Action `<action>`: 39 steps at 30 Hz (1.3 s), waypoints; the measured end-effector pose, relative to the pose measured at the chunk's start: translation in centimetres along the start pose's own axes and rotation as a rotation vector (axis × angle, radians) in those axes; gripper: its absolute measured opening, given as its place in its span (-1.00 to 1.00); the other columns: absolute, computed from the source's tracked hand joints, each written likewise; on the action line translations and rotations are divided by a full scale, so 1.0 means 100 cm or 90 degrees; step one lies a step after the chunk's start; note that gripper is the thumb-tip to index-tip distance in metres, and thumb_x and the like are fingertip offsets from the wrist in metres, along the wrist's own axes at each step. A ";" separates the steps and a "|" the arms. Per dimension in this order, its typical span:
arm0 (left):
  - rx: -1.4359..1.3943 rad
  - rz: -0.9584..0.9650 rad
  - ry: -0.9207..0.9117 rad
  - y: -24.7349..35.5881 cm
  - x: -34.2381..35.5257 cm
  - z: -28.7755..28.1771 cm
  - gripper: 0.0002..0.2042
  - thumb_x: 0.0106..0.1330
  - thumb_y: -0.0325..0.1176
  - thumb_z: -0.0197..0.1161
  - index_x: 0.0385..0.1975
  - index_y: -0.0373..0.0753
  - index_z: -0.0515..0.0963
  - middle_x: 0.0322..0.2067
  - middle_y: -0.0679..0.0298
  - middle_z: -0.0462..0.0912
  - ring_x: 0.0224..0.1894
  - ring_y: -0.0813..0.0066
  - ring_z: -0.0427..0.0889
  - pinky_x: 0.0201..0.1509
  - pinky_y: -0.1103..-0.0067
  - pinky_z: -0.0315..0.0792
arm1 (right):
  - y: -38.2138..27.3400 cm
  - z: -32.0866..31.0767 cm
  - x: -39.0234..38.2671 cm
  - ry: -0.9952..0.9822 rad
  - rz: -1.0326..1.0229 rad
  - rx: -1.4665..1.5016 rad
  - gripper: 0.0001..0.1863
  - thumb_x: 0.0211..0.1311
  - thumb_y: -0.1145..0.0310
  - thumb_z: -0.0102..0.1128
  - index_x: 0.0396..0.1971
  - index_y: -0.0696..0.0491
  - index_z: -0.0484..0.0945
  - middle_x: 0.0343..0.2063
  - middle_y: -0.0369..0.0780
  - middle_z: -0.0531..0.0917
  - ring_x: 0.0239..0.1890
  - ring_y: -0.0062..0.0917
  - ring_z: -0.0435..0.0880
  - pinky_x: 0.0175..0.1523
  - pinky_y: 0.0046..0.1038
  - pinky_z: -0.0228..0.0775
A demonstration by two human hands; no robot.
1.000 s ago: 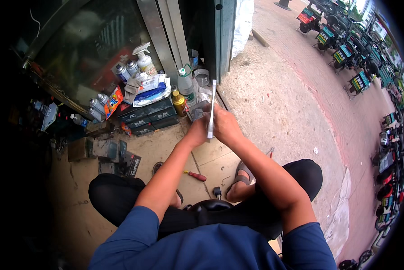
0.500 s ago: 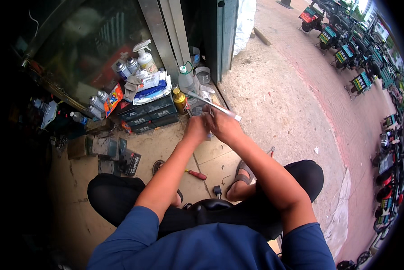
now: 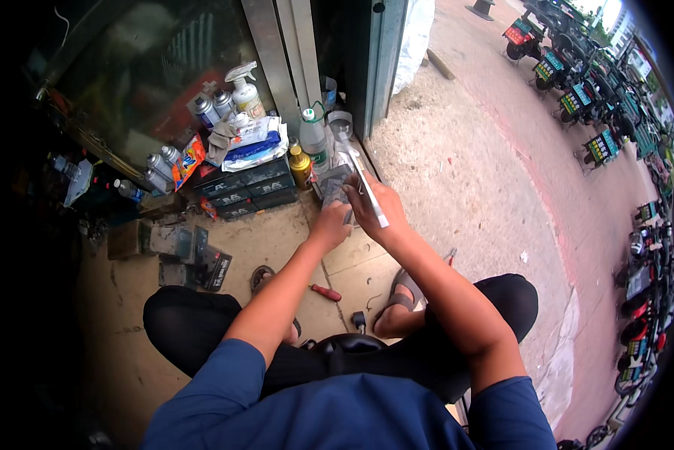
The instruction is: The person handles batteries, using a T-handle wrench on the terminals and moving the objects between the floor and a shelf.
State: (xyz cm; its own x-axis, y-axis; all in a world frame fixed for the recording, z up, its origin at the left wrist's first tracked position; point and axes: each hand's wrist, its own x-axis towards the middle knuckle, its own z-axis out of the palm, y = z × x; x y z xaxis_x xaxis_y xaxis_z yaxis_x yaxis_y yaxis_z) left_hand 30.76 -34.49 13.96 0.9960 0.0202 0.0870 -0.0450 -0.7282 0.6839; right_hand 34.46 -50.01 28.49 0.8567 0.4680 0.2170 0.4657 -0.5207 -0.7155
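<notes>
1. Spanning the bottom of the frame, a blue shirt [image 3: 337, 416] and black trousers [image 3: 191, 322] frame the tiled floor [image 3: 352, 259] at lower centre.
2. On that floor, between the feet, lies a red-handled screwdriver [image 3: 326, 292], with a black-headed tool [image 3: 359, 321] below it and to the right.
3. At centre, the left hand [image 3: 331, 225] is curled, just left of the right hand; what its fingers close on is hidden, so I cannot tell its grasp.
4. The right hand [image 3: 386, 206] seems closed around a silver bar [image 3: 371, 195] at the centre of the frame. This bar slants steeply from upper left to lower right, its lower end near the right wrist, its upper end pointing away toward the bottles. It lies up and right of the left hand; the right hand is clearly the nearer.
5. Beyond, at upper centre, stand a gold bottle [image 3: 300, 168] and a clear plastic bottle [image 3: 314, 142], beside stacked dark boxes [image 3: 251, 193].
6. Farthest, parked scooters [image 3: 577, 97] line the upper right.
</notes>
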 end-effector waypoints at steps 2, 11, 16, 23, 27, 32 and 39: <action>0.025 -0.066 -0.040 -0.009 -0.005 0.014 -0.66 0.15 -0.35 0.49 -0.07 -0.23 0.63 -0.05 0.03 0.62 0.06 -0.11 0.64 0.12 0.15 0.55 | -0.003 -0.002 -0.001 -0.008 0.030 -0.011 -0.73 0.48 0.24 0.25 -0.06 0.15 0.61 -0.32 0.11 0.72 -0.22 0.08 0.72 -0.12 -0.03 0.56; 0.020 -0.059 0.017 -0.022 0.001 0.038 -0.84 0.17 -0.42 0.43 -0.30 -0.26 0.61 -0.18 0.03 0.60 -0.07 -0.10 0.64 -0.01 0.11 0.55 | -0.002 -0.002 -0.004 0.008 0.030 0.296 -0.77 0.54 0.27 0.26 -0.05 0.12 0.67 -0.42 -0.14 0.69 -0.37 -0.48 0.66 -0.20 -0.40 0.51; 0.037 -0.044 0.035 -0.024 0.003 0.041 -0.86 0.22 -0.44 0.41 -0.29 -0.28 0.61 -0.21 0.03 0.62 -0.12 -0.07 0.67 -0.04 0.14 0.56 | 0.004 -0.005 0.010 0.054 0.094 0.525 -0.73 0.59 0.38 0.20 0.07 0.25 0.65 -0.16 -0.19 0.79 0.00 -0.54 0.75 0.18 -0.48 0.56; -0.445 -0.119 -0.032 -0.013 0.011 0.029 -0.75 0.32 -0.45 0.42 -0.04 -0.34 0.67 -0.27 0.11 0.78 -0.26 0.31 0.77 -0.17 0.46 0.64 | -0.003 -0.055 0.041 0.161 0.095 0.593 -0.46 0.63 0.03 0.12 0.31 0.15 0.54 0.06 -0.07 0.76 0.04 -0.39 0.77 0.25 -0.32 0.59; -0.603 -0.126 -0.065 0.002 0.014 0.009 -0.76 0.36 -0.55 0.41 -0.02 -0.47 0.63 -0.26 0.21 0.77 -0.28 0.51 0.77 -0.21 0.58 0.65 | -0.004 -0.089 0.054 0.280 0.099 0.662 -0.40 0.63 0.02 0.11 0.29 0.29 0.42 0.10 0.00 0.72 -0.01 -0.38 0.78 0.15 -0.35 0.66; -0.561 -0.186 -0.089 0.007 0.007 -0.008 -0.78 0.36 -0.55 0.35 -0.04 -0.47 0.64 -0.31 0.17 0.77 -0.36 0.46 0.76 -0.25 0.53 0.69 | -0.008 -0.135 0.057 0.440 0.117 0.765 -0.63 0.66 0.11 0.09 0.03 0.16 0.53 -0.09 -0.09 0.77 -0.20 -0.48 0.79 -0.02 -0.39 0.72; -0.575 -0.443 -0.437 0.001 -0.034 0.024 -0.75 0.32 -0.61 0.24 -0.02 -0.49 0.63 -0.17 0.03 0.74 -0.17 0.21 0.83 -0.08 0.36 0.78 | -0.037 -0.204 0.023 0.524 0.040 0.712 -0.65 0.63 0.12 0.15 0.02 0.13 0.62 -0.20 -0.14 0.80 -0.28 -0.53 0.77 -0.07 -0.47 0.67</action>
State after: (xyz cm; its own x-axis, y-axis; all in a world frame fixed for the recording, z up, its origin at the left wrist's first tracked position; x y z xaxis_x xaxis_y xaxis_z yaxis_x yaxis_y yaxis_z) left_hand 27.51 -36.27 12.02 0.6567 -0.3411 -0.6726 0.7169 0.0054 0.6972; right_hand 39.28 -61.54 45.17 0.9343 -0.2885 0.2095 0.3336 0.4994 -0.7996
